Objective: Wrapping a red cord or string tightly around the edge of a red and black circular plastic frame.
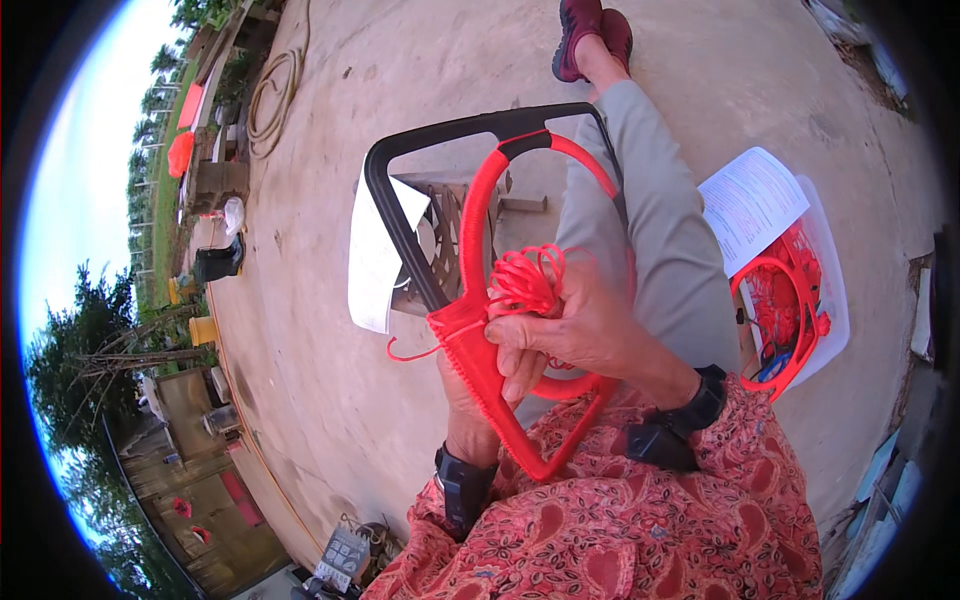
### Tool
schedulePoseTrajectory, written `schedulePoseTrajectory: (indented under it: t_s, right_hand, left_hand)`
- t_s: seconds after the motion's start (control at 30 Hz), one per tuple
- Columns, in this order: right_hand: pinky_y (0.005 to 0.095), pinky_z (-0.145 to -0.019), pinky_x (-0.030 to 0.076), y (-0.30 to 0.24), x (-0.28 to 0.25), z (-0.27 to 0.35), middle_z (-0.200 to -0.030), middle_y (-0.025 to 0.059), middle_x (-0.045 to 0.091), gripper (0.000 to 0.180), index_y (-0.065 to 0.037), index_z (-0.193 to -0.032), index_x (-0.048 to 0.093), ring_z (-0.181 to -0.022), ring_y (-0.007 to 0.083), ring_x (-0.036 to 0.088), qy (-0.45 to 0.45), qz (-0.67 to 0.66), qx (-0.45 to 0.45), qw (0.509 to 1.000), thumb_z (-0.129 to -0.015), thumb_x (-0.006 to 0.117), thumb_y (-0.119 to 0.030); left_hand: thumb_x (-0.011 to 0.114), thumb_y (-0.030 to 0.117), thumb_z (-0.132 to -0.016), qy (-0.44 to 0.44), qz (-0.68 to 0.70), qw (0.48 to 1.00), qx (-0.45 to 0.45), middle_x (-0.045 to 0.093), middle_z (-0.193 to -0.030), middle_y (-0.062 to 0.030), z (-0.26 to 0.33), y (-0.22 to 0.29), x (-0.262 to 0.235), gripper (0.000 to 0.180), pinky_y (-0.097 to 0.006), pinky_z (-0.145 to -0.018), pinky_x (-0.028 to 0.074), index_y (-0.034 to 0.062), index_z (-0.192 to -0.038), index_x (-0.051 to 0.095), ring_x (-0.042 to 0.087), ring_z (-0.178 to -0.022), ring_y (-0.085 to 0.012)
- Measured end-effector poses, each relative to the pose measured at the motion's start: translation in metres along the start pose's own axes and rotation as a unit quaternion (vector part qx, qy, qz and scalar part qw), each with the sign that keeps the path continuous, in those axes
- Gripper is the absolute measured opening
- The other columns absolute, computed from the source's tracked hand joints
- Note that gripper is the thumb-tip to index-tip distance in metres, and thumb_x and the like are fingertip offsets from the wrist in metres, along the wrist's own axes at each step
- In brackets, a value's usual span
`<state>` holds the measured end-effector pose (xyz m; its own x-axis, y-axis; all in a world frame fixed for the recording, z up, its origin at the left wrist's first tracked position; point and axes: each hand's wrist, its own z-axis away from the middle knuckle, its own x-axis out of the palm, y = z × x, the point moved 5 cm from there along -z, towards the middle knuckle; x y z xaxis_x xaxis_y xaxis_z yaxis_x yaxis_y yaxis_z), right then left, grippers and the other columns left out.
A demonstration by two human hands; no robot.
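A curved frame [478, 205], black at its far part and wrapped in red cord along the near part, rests across my lap. My right hand [575, 330] is closed on a bundle of red cord [527, 279] and presses against the wrapped section. My left hand [462, 405] grips the frame from underneath and is mostly hidden behind it. A loose red cord end [405, 352] sticks out to the left. Both wrists wear dark bands.
A white paper sheet [372, 258] hangs by the frame over a woven stool [445, 225]. At right a clear bag [795, 290] holds red cord and a printed sheet. A coiled hose [272, 100] lies far left on the concrete ground.
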<state>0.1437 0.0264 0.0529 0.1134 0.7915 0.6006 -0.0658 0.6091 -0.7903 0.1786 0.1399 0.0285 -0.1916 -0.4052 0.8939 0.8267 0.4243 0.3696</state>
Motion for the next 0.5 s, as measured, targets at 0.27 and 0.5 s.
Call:
schedulePoseTrajectory:
  t_s: [0.27,0.5]
  right_hand:
    - [0.0209,-0.054,0.048,0.004,-0.006,-0.014,-0.064,0.0005,0.06,0.015,-0.002,-0.088,0.06,-0.056,0.0077,0.058,-0.033,0.01,0.014,0.999,-0.087,0.066,-0.016]
    - [0.0214,-0.051,0.039,0.006,-0.001,-0.026,-0.065,-0.0041,0.054,0.023,-0.003,-0.093,0.062,-0.056,0.0037,0.049,0.014,0.011,-0.005,1.0,-0.086,0.068,-0.025]
  left_hand:
    - [0.037,0.03,-0.096,0.16,-0.221,0.961,0.054,0.063,-0.083,-0.0178,0.016,0.02,0.005,0.041,-0.037,-0.067,0.053,-0.0045,-0.112,0.052,0.064,-0.072,-0.0297]
    - [0.058,0.02,-0.09,0.228,-0.366,0.869,0.245,0.065,-0.096,-0.0141,0.026,0.05,0.022,0.03,-0.031,-0.075,0.052,-0.0048,-0.106,0.055,0.065,-0.084,-0.0199]
